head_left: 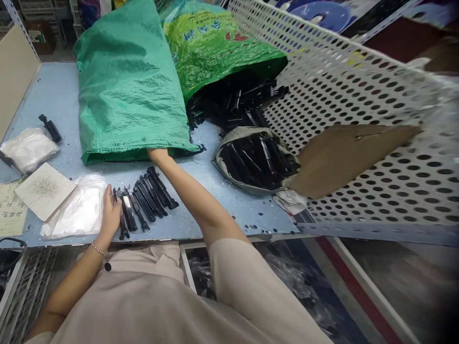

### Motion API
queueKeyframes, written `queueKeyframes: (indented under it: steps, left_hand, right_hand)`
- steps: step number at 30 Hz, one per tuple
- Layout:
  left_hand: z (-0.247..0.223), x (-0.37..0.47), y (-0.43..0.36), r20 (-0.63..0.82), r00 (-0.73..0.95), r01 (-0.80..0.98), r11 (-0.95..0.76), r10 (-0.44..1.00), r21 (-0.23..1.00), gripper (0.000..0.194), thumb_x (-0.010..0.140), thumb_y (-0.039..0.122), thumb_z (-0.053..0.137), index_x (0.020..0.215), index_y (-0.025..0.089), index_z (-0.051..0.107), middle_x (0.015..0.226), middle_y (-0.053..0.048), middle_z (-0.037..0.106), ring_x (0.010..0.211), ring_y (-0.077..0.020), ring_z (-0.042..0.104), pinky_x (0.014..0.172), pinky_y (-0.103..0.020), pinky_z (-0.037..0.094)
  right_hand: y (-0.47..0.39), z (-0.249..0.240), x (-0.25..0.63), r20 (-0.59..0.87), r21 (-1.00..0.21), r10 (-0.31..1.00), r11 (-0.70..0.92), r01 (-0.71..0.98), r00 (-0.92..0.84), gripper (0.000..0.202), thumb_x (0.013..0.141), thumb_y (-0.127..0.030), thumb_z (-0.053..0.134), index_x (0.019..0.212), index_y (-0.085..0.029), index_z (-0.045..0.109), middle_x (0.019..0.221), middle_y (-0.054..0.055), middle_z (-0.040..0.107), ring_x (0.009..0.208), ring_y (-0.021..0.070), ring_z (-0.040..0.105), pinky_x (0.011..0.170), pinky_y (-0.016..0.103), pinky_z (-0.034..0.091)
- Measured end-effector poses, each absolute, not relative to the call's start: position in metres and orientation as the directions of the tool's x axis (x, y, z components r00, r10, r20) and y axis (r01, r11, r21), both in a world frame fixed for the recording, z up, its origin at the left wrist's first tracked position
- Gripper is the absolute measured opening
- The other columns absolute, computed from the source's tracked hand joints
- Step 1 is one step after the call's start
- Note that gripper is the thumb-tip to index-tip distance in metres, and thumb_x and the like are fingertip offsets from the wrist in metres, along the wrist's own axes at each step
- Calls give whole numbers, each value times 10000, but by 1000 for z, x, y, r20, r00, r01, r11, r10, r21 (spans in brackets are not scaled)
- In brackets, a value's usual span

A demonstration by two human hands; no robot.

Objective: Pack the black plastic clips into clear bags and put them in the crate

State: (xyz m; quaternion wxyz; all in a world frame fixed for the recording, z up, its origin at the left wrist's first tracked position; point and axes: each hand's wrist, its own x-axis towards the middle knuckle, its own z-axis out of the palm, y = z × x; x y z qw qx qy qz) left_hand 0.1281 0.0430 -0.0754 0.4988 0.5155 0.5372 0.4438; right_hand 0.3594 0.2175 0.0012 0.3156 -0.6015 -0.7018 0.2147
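Observation:
Several slim black plastic pieces (145,198), some with metal showing, lie side by side in a slanted row on the blue tabletop. My left hand (112,210) rests upright against the left end of this row, fingers stretched and thumb toward the pieces. It grips nothing that I can see. My right hand (158,154) reaches into the mouth of a large green woven sack (129,91). Its fingers are hidden inside, so what they touch does not show. Beside my left hand lies a stack of clear plastic bags (81,208).
A white square block (45,192) with dark specks sits partly on the bags, near a handwritten note (11,212). At right stand a printed green sack (222,52) and a grey-green bag (229,179) of black pieces. A perforated white basket wall (358,95) bounds the right side.

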Motion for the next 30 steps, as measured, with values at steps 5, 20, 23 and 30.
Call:
queueKeyframes:
  steps: [5,20,23,30]
  left_hand:
    - [-45,129,45,-3,9,-9,4,1000,1000,517,894,356,639,1379,234,508,1486,-123,472,1389,-243,469,1206,-434,338]
    - [12,138,53,-241,551,-485,542,799,687,602,733,365,716,1276,133,600,1055,-106,717,794,-197,707,635,-284,577]
    - [14,133,46,-283,581,-388,565,763,729,518,750,427,735,1146,107,637,931,-110,707,765,-203,690,591,-274,551]
    - [13,125,34,-221,515,-183,358,828,916,454,801,466,762,1075,181,538,740,24,562,583,-94,531,528,-220,450]
  right_hand:
    - [119,8,382,404,-570,914,279,773,-32,299,998,-161,417,864,-185,683,1018,158,704,1180,291,574,1008,489,483]
    - [3,15,324,474,-745,880,418,520,-30,297,1011,-240,469,1295,-230,553,1071,88,681,959,193,668,835,363,571]
    - [28,16,326,492,-652,870,383,654,-19,329,1020,-373,462,1299,-205,514,1062,99,652,940,207,640,814,357,548]
    - [40,19,315,627,-351,748,520,779,-217,334,1044,-446,338,1045,-195,558,882,81,602,841,215,555,712,324,467]
